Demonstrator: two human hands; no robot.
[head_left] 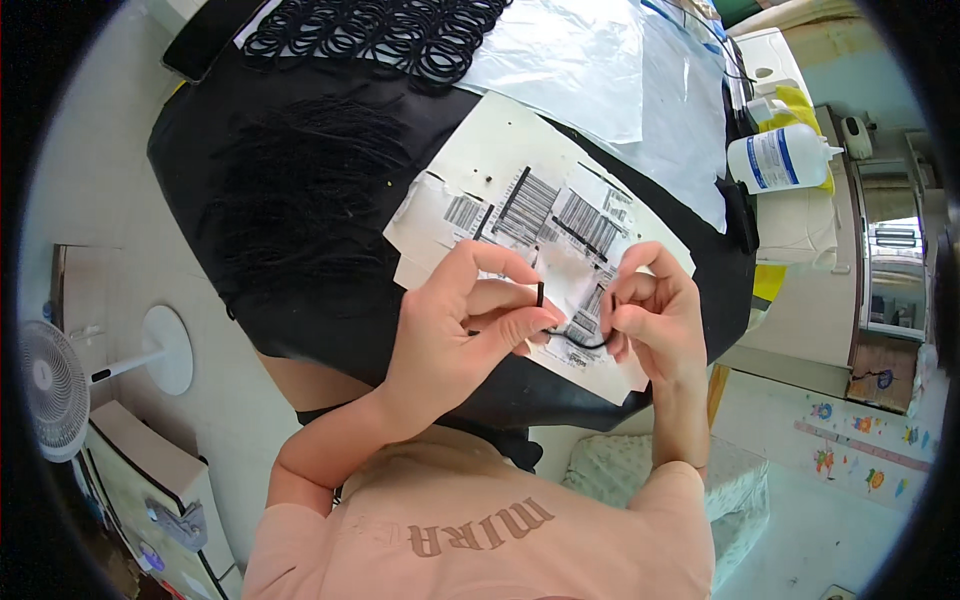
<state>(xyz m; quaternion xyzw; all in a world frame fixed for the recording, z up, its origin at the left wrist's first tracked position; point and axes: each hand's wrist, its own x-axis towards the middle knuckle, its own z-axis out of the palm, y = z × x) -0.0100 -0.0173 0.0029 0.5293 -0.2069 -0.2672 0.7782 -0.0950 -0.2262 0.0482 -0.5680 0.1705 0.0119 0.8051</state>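
A short black elastic cord (578, 343) hangs in a shallow U between my two hands, above the cardboard sheet. My left hand (450, 325) pinches one end of it, a short stub pointing up between finger and thumb. The other end is in my right hand (655, 318), between thumb and fingertips, partly hidden. Below them lies a pale cardboard sheet (515, 130) with barcode labels and dark smears. Left of the sheet, many loose black cord pieces (300, 180) lie in a heap on the black table cover (290, 325).
Rows of black hair ties (380, 40) lie at the far edge, next to a dark case (212, 38). Thin white plastic sheeting (570, 65) covers the far right. A white squeeze bottle (780, 160) rests at the right. A fan (55, 390) stands on the left floor.
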